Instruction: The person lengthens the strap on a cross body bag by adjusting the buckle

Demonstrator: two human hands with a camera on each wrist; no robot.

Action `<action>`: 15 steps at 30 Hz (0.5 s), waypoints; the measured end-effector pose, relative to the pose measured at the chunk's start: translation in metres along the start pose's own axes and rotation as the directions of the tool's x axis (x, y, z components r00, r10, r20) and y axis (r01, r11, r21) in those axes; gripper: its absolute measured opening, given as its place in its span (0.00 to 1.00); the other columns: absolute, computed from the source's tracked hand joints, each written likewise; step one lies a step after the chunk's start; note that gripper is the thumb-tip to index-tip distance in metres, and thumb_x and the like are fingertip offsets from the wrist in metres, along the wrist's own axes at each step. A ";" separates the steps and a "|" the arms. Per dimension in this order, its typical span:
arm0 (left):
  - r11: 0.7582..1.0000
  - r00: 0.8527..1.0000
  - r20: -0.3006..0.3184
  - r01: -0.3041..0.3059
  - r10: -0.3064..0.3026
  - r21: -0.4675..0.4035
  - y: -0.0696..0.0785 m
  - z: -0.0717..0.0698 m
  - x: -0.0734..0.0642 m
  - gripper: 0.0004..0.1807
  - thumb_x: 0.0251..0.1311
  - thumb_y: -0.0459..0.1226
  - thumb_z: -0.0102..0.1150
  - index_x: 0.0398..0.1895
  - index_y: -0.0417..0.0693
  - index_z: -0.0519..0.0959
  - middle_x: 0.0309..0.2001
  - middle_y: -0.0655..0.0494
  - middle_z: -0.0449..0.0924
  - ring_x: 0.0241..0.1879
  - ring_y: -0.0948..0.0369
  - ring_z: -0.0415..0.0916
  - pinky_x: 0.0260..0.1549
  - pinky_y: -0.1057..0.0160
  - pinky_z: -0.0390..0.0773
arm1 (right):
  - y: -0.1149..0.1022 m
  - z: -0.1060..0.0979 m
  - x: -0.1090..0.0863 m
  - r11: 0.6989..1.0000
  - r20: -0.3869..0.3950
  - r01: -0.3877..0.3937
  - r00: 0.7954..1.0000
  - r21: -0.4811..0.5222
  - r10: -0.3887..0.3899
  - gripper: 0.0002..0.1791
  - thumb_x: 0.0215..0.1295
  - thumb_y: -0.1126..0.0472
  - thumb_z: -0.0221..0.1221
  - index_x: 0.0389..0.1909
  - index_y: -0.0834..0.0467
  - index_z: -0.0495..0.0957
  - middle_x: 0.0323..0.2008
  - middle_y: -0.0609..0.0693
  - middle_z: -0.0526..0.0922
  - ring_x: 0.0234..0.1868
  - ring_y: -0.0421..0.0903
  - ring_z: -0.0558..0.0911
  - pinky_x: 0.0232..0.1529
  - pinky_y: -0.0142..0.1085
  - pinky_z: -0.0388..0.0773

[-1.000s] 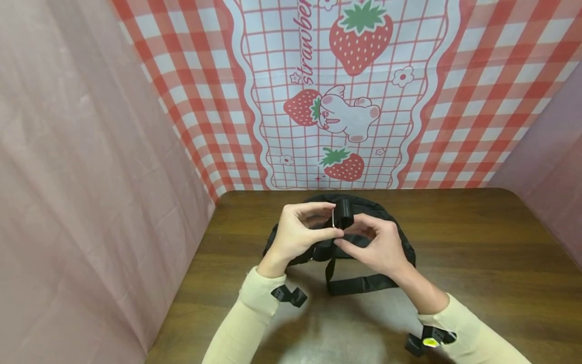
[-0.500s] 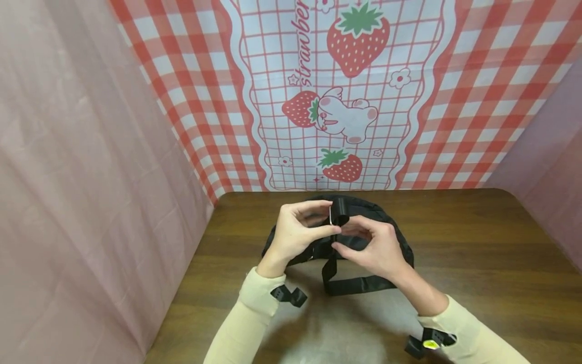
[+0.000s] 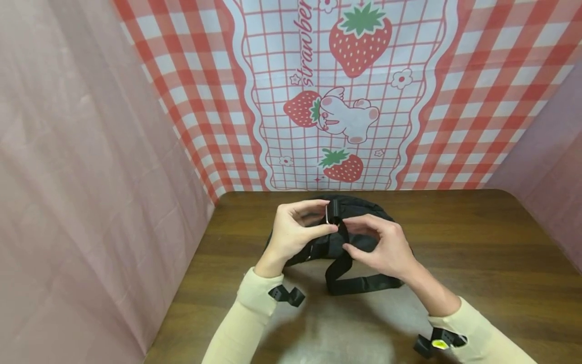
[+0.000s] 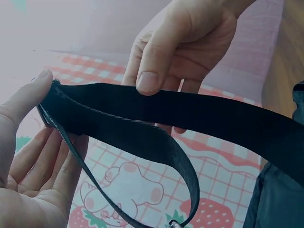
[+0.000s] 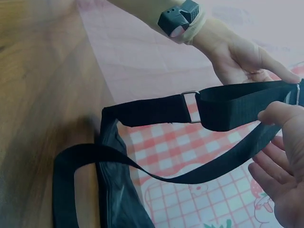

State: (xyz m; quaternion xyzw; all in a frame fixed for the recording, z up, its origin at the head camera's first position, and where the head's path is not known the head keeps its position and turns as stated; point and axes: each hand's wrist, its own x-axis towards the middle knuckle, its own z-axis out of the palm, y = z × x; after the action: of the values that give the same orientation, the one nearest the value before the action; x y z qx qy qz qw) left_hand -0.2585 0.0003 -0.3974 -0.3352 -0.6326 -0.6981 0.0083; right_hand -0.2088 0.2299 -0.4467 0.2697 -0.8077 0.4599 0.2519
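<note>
A black bag [image 3: 364,207] lies at the table's far side, its black webbing strap [image 3: 364,285] raised between both hands. My left hand [image 3: 293,230] pinches a slim metal-edged slider buckle [image 3: 327,214] where the strap passes through, thumb on one side and fingers on the other. Beside it, to the right, my right hand [image 3: 384,245] holds the strap's free length between thumb and fingers, thumb on top in the left wrist view. A loop of webbing [image 4: 161,145] hangs below that length. The right wrist view shows the loop running through a metal ring [image 5: 191,92].
The bag rests on a brown wooden table [image 3: 477,263]. Behind the table hangs a red-and-white checked cloth [image 3: 191,65] with strawberries. A pink curtain [image 3: 91,177] is on the left. Small black cameras sit on both cuffs.
My right hand has moved a little right, away from the left, with the strap's free length spreading out from the buckle. My left hand has shifted slightly left, still gripping the buckle.
</note>
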 end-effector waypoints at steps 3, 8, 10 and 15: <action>1.000 1.000 0.013 0.001 -0.001 -0.002 0.002 0.001 0.000 0.24 0.51 0.19 0.76 0.55 0.28 0.85 0.51 0.25 0.86 0.49 0.68 0.88 0.58 0.56 0.89 | 0.000 0.005 0.002 0.999 0.022 0.004 1.000 0.044 -0.005 0.32 0.50 0.73 0.80 0.58 0.56 0.85 0.49 0.51 0.90 0.51 0.38 0.90 0.53 0.26 0.87; 1.000 1.000 0.025 -0.016 0.016 -0.006 0.004 0.002 0.000 0.24 0.51 0.19 0.76 0.55 0.27 0.85 0.51 0.24 0.85 0.49 0.67 0.88 0.58 0.56 0.89 | -0.005 0.015 0.006 0.997 -0.004 0.006 1.000 0.077 -0.005 0.26 0.53 0.71 0.79 0.54 0.56 0.87 0.46 0.53 0.92 0.48 0.35 0.90 0.50 0.25 0.88; 1.000 0.999 0.022 -0.025 0.025 -0.009 0.005 0.001 0.000 0.24 0.51 0.19 0.76 0.54 0.26 0.85 0.51 0.23 0.85 0.49 0.67 0.88 0.58 0.56 0.89 | -0.008 0.015 0.006 0.997 -0.032 0.013 0.999 0.071 -0.011 0.24 0.53 0.73 0.79 0.51 0.56 0.88 0.44 0.54 0.92 0.46 0.36 0.91 0.48 0.25 0.88; 0.999 0.999 0.010 -0.036 0.036 -0.003 0.007 -0.001 0.000 0.24 0.50 0.19 0.77 0.54 0.26 0.85 0.50 0.22 0.85 0.48 0.68 0.89 0.57 0.57 0.89 | -0.013 0.016 0.008 0.998 -0.075 0.013 0.997 0.068 -0.008 0.27 0.48 0.72 0.82 0.52 0.58 0.87 0.44 0.55 0.93 0.46 0.35 0.91 0.48 0.27 0.89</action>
State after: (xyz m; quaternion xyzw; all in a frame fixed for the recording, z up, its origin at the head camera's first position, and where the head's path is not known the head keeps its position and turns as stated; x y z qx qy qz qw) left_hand -0.2559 -0.0025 -0.3918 -0.3502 -0.6255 -0.6970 0.0173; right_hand -0.2082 0.2082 -0.4411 0.2651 -0.7801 0.4957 0.2747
